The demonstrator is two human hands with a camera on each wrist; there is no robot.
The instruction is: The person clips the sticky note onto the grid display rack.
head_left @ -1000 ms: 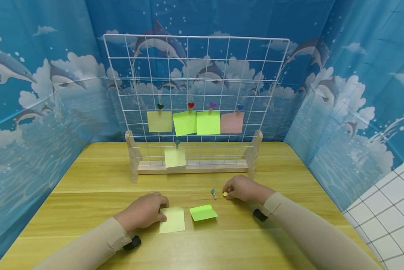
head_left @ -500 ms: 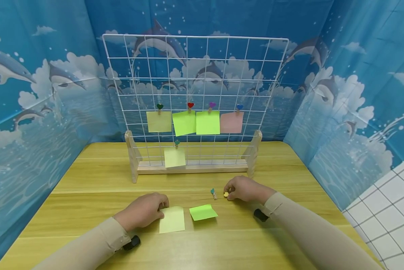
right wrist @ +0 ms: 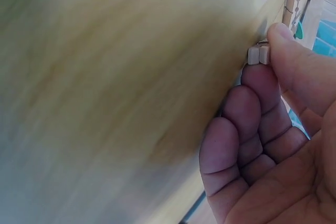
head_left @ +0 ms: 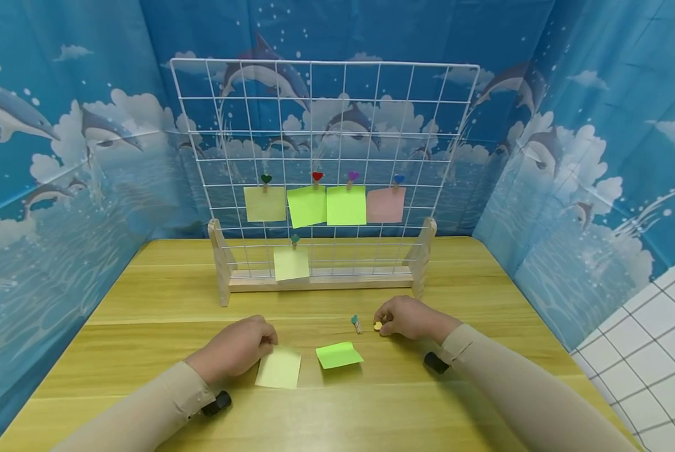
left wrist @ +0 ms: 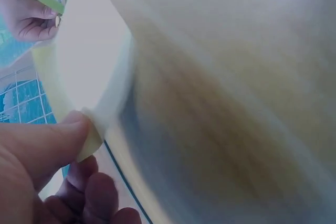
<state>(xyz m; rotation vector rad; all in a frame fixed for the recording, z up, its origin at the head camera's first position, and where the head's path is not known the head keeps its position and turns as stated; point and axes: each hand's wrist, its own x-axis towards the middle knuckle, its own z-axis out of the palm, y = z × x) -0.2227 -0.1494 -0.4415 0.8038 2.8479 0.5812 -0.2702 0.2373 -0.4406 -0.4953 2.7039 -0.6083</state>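
Note:
My left hand point(head_left: 234, 348) pinches a corner of a pale yellow sticky note point(head_left: 280, 368) between thumb and fingers. In the left wrist view the sheet point(left wrist: 94, 40) curves up from the thumb. My right hand point(head_left: 408, 316) pinches a small wooden clothespin point(right wrist: 258, 55) by the tabletop; its yellow ornament point(head_left: 377, 326) shows at the fingertips in the head view. Just left of that hand lies another mini clothespin point(head_left: 357, 324) with a teal heart. A bright green sticky note point(head_left: 339, 356) lies between the hands, its edge curled up.
Behind the hands stands a white wire grid point(head_left: 343, 133) on a wooden base point(head_left: 320, 284). Heart clothespins hold several notes on it, such as a pink note point(head_left: 385, 205) and a lower pale yellow note point(head_left: 292, 262). Dolphin-print curtains surround the wooden table point(head_left: 145, 301).
My left hand has drawn the pale yellow note a little to the left, and the note has tilted. My right hand stays nearly still with the clothespin.

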